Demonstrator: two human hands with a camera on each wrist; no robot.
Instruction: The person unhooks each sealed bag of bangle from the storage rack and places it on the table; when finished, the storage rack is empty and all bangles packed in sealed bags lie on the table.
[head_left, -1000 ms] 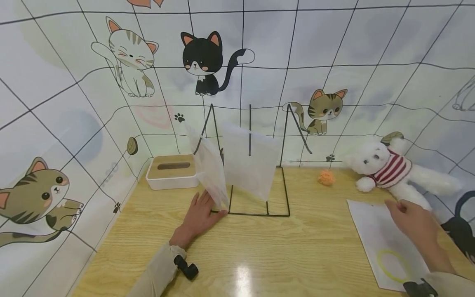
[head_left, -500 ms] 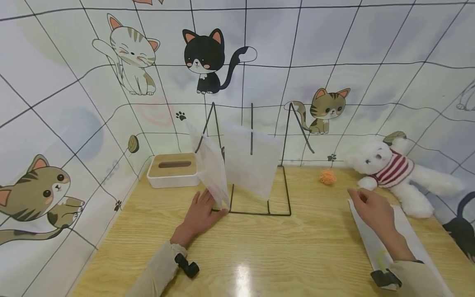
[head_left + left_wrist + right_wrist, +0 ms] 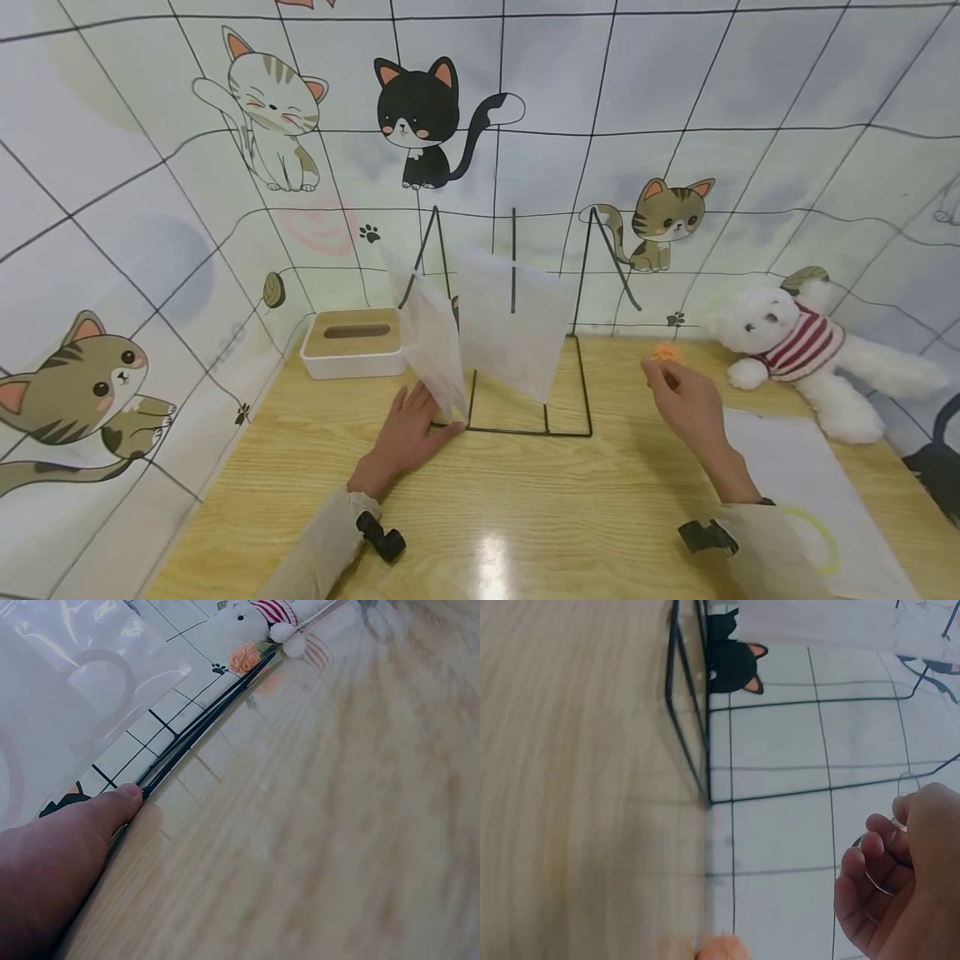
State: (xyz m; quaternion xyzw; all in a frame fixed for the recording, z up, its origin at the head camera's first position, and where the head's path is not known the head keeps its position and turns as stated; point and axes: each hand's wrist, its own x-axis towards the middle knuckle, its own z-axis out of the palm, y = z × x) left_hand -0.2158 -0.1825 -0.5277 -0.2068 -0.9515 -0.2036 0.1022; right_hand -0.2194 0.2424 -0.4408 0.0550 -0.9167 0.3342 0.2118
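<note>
A white sheet (image 3: pixel 780 450) with a yellow ring (image 3: pixel 834 546) lies along the right edge of the wood-grain table (image 3: pixel 600 533). Left hand (image 3: pixel 407 435): fingers extended, resting at the front-left corner of the black wire rack (image 3: pixel 529 432), positioned centrally toward the back edge. Right hand (image 3: pixel 688 407): raised, fingers curled; contents cannot be determined. A slotted box (image 3: pixel 352 363) occupies the back-left corner; a plush bear (image 3: pixel 806 343), the back-right. Beyond: gridded wall (image 3: pixel 555 67), cats printed.

Room bright, light soft and even. White glare (image 3: pixel 492 562) on the counter (image 3: pixel 577 508) at six o'clock, head view; wall (image 3: pixel 555 75) grid lines splay toward ten and two. Left wrist view: dimmer, counter grain smeared, shine off the plastic sheet (image 3: pixel 67 697) at eleven. Right wrist view: hazy, orange ball (image 3: pixel 724 948) blurred at six.
</note>
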